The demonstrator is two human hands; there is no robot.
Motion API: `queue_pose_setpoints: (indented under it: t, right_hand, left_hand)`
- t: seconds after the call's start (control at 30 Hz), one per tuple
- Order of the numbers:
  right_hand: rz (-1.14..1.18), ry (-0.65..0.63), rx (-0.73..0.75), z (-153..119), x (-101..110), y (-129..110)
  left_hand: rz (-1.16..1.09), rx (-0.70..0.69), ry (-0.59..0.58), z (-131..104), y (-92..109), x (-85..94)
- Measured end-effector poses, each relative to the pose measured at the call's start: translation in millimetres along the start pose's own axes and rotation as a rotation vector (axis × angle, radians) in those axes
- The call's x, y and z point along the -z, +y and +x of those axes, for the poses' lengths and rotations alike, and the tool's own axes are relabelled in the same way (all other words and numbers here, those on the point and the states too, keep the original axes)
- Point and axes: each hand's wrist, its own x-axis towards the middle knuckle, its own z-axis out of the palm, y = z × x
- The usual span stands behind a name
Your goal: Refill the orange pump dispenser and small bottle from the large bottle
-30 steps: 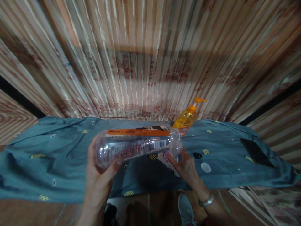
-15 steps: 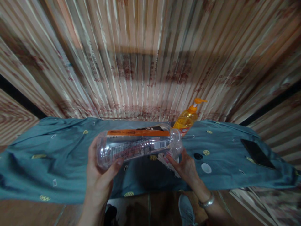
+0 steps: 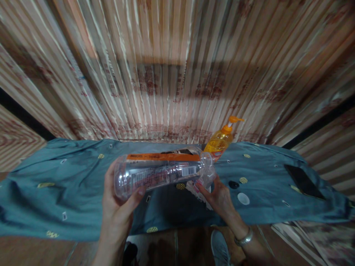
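Observation:
My left hand [image 3: 118,203] is wrapped round the base of a large clear plastic bottle [image 3: 163,173] with an orange-edged label and a barcode. The bottle lies nearly level, its neck pointing right. That neck meets the top of a small clear plastic bottle [image 3: 207,173], which my right hand [image 3: 217,195] grips from below right. Whether the two mouths touch, I cannot tell. Below the small bottle lies a crumpled whitish tissue or cloth [image 3: 206,202], partly hidden. Just behind stands a pump bottle [image 3: 220,142] of yellow liquid with an orange pump head.
A green-blue patterned cloth [image 3: 74,177] covers the table. Right of my right hand lie a small black cap [image 3: 233,184] and a white disc [image 3: 243,198]. A dark phone-like slab [image 3: 303,181] is farther right. A striped curtain [image 3: 166,92] hangs behind.

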Motion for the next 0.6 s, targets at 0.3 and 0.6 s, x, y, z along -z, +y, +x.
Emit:
queue_pose_setpoints:
  t: [0.3,0.6]
  right_hand:
    - [0.002,-0.011,-0.015,-0.4,-0.3,2.0]
    - [-0.025,0.009,-0.005,-0.9,-1.6,3.9]
  left_hand:
    - [-0.01,0.007,-0.017,3.7,-3.9,7.4]
    - [0.014,0.0,-0.025,4.3,-3.6,5.2]
